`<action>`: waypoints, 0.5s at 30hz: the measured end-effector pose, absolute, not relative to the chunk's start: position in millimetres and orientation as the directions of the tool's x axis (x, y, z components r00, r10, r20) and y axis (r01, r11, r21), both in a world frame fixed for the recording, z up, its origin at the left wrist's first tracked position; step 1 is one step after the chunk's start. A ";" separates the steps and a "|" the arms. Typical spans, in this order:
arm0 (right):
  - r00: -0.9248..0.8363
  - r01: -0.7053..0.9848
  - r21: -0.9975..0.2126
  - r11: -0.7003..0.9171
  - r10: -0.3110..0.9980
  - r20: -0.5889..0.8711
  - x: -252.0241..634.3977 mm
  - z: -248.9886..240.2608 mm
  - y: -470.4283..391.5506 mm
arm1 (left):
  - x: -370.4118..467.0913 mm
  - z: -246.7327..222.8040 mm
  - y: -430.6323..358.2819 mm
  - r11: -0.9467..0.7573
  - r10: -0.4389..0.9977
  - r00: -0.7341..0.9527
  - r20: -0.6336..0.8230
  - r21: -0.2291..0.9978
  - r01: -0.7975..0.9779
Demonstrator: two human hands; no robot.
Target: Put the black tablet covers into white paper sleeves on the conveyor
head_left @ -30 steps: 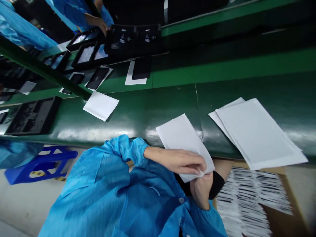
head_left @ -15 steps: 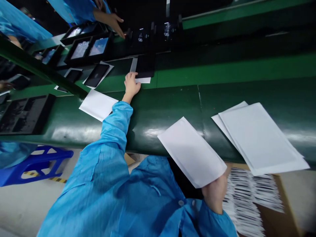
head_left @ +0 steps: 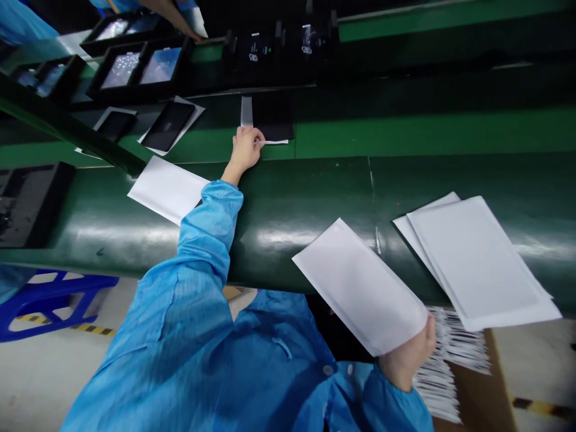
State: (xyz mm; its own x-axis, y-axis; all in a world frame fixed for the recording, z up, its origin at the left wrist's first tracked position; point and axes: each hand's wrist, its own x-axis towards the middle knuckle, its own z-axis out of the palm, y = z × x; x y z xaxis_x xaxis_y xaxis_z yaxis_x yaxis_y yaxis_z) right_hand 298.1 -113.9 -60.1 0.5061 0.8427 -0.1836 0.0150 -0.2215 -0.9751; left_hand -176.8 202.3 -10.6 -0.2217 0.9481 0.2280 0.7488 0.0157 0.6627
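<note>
My left hand (head_left: 246, 147) reaches onto the green bench and is closed on the near edge of a white sleeve (head_left: 278, 142). On that sleeve lies a flat black tablet (head_left: 272, 117), with a grey strip (head_left: 246, 111) along its left side. Low on the right, my right hand (head_left: 408, 355) grips the lower corner of a flat white envelope-like sleeve (head_left: 360, 285), tilted over the bench's front edge. Its fingers are partly hidden beneath it. Another white sleeve (head_left: 166, 189) lies by my left forearm, which covers its right end.
Overlapping white sleeves (head_left: 481, 264) lie at the right, past the front edge. Two dark tablets on white sleeves (head_left: 168, 126) lie to the left, near a slanting green post (head_left: 90, 129). Black trays (head_left: 139, 66) stand behind, where a co-worker's arm reaches in. A carton of white sleeves (head_left: 438, 384) sits below.
My left fingers have closed on the sleeve's near edge, which now looks lifted and narrower. My right hand and its sleeve have shifted slightly right and down. The view has moved a little.
</note>
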 end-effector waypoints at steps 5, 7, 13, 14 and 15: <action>0.640 0.124 -0.968 -0.216 0.763 -0.089 285.9 -48.4 -104.0 | -165.3 -6.8 198.1 -0.081 0.930 -0.182 0.320 0.660 0.747; 0.632 0.144 -0.967 -0.209 0.772 -0.072 284.2 -44.4 -101.3 | -150.8 -2.8 189.4 -0.156 0.915 -0.145 0.377 0.663 0.732; 0.600 -0.017 -0.967 -0.256 0.771 -0.215 276.7 -38.6 -100.9 | -54.1 -7.0 116.3 -0.422 0.861 0.088 0.500 0.609 0.671; 0.594 -0.027 -0.964 -0.264 0.771 -0.227 275.6 -39.7 -100.3 | -36.4 -9.6 98.4 -0.480 0.849 0.174 0.500 0.587 0.652; 0.585 -0.029 -0.965 -0.262 0.778 -0.229 274.8 -41.1 -99.8 | -20.0 -12.1 80.4 -0.545 0.822 0.268 0.502 0.559 0.625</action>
